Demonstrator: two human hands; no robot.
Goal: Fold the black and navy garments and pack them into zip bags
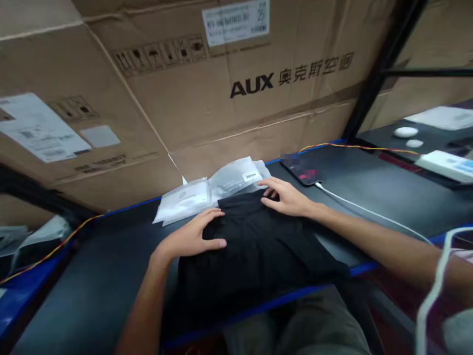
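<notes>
A black cloth garment (pixel 258 246) is spread on the dark table, its lower part hanging over the front edge. My left hand (pixel 194 234) rests at the garment's upper left edge, thumb and fingers apart. At the upper right corner of the cloth is my right hand (pixel 283 196), its fingers loosely curved and apart, with nothing seen between them. Just behind the garment lie translucent plastic packets, one flat white one (pixel 185 199) to the left and another with a barcode label (pixel 236 177) beside it.
Large cardboard boxes (pixel 207 108) stand along the back of the table (pixel 99 266). A phone (pixel 303 169) with a white cable lies at the back right. A white power strip (pixel 449 165) sits farther right. A thick white cable (pixel 438 286) crosses the lower right.
</notes>
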